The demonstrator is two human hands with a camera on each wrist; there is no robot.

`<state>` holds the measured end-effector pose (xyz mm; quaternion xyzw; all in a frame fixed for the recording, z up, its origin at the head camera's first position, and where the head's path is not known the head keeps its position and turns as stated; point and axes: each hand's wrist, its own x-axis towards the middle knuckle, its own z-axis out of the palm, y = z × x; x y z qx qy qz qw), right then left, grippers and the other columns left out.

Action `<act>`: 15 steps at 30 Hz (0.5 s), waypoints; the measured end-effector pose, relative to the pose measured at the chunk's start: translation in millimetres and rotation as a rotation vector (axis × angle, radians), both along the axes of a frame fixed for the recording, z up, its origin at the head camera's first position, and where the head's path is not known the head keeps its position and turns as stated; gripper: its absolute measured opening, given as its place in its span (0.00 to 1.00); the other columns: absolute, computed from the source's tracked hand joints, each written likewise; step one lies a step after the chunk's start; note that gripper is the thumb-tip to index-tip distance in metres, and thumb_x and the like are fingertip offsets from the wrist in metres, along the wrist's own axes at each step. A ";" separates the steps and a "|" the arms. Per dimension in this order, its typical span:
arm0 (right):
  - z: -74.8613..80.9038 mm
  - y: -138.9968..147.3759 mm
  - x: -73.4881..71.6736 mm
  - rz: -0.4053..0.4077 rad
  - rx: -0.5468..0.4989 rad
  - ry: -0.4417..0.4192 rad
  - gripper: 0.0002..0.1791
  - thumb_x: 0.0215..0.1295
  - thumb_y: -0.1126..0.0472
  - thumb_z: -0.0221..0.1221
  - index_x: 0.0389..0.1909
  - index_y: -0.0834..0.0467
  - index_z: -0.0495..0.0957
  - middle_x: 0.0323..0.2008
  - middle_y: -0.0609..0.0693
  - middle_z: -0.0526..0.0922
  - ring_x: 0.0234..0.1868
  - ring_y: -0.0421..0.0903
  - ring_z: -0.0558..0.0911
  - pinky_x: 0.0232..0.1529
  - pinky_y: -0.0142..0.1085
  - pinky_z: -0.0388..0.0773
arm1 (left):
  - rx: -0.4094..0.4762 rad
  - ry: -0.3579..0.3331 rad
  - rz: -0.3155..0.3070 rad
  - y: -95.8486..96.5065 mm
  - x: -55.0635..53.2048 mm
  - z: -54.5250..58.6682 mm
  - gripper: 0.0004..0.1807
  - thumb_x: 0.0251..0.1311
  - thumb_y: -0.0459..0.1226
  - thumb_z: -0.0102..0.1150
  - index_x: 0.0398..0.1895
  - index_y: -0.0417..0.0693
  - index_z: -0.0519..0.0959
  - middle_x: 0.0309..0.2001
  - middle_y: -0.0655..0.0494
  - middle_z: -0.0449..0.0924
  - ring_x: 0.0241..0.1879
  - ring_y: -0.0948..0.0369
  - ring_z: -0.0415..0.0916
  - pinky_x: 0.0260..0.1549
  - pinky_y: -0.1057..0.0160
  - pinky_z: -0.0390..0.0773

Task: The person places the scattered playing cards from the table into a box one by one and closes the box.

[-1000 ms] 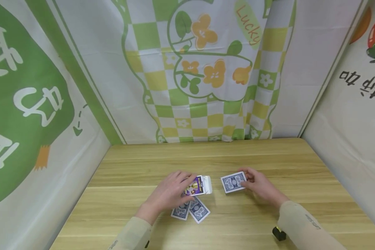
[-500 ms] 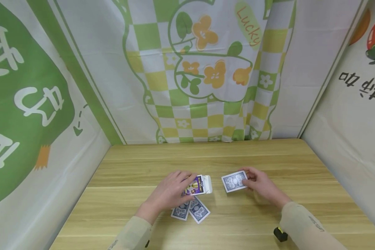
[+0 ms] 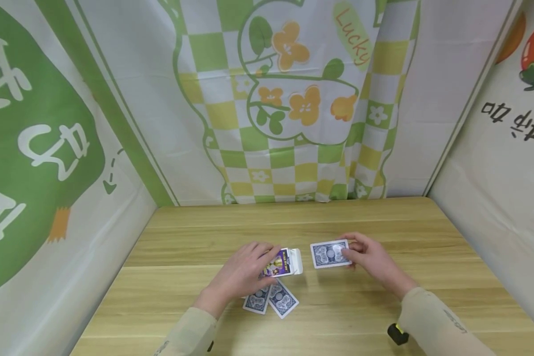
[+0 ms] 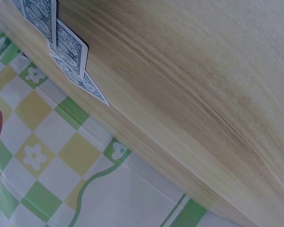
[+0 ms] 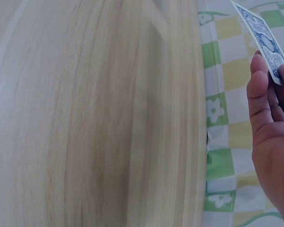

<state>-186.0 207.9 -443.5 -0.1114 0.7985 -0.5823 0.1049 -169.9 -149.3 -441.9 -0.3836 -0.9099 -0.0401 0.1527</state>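
My left hand (image 3: 244, 272) grips a purple playing-card box (image 3: 278, 263) from above, its white open flap end (image 3: 296, 261) pointing right. Blue-backed playing cards (image 3: 283, 298) lie fanned face down just below that hand; in the left wrist view, several overlapping cards (image 4: 71, 49) show on the wood. To the right of the box, my right hand (image 3: 369, 257) pinches a blue-backed playing card (image 3: 329, 254) by its right end, thumb on top. The card's left edge faces the box flap across a small gap. The right wrist view shows the same card (image 5: 265, 40) tilted between thumb and fingers.
Everything is on a wooden table (image 3: 196, 222). A patterned green and yellow curtain (image 3: 289, 163) hangs behind its far edge, with printed cloth walls at both sides. A small black object with a yellow strip (image 3: 398, 334) is by my right sleeve.
My right hand has shifted slightly left and up, and the card has turned to lie straighter, nearer the box flap. The left hand and box have stayed in place.
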 end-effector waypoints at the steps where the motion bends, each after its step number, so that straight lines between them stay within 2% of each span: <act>1: 1.8 -1.4 1.2 0.004 -0.006 -0.001 0.24 0.74 0.59 0.60 0.66 0.63 0.70 0.47 0.59 0.87 0.38 0.52 0.85 0.38 0.46 0.86 | -0.001 -0.001 0.002 0.1 0.1 0.0 0.46 0.57 0.56 0.71 0.76 0.49 0.66 0.66 0.53 0.74 0.63 0.55 0.73 0.68 0.54 0.72; 4: 6.7 -6.6 4.6 0.027 -0.041 0.003 0.22 0.73 0.60 0.60 0.63 0.64 0.70 0.47 0.62 0.87 0.35 0.53 0.85 0.39 0.47 0.87 | -0.005 0.001 0.007 0.3 0.1 -0.2 0.46 0.57 0.57 0.71 0.76 0.49 0.66 0.66 0.54 0.74 0.63 0.55 0.73 0.68 0.54 0.72; 8: 10.3 -14.6 7.0 0.053 -0.076 0.011 0.19 0.72 0.64 0.60 0.58 0.66 0.69 0.44 0.63 0.88 0.32 0.54 0.86 0.41 0.43 0.87 | -0.012 0.010 0.008 0.9 -0.3 -0.7 0.46 0.58 0.58 0.69 0.76 0.50 0.66 0.66 0.53 0.74 0.62 0.56 0.73 0.67 0.54 0.73; 12: 10.7 -20.4 8.1 0.078 -0.063 0.025 0.16 0.73 0.64 0.60 0.56 0.64 0.70 0.41 0.61 0.89 0.32 0.53 0.86 0.44 0.38 0.86 | -0.004 0.009 0.001 1.8 -0.8 -1.2 0.46 0.58 0.57 0.70 0.76 0.49 0.66 0.66 0.52 0.75 0.62 0.55 0.73 0.66 0.54 0.74; 15: 9.9 -23.0 8.9 0.100 -0.042 0.037 0.15 0.73 0.63 0.59 0.55 0.64 0.70 0.41 0.60 0.89 0.33 0.53 0.86 0.44 0.38 0.85 | 0.001 0.008 -0.004 2.7 -1.0 -1.6 0.46 0.57 0.57 0.70 0.76 0.49 0.67 0.65 0.53 0.75 0.61 0.56 0.73 0.66 0.54 0.74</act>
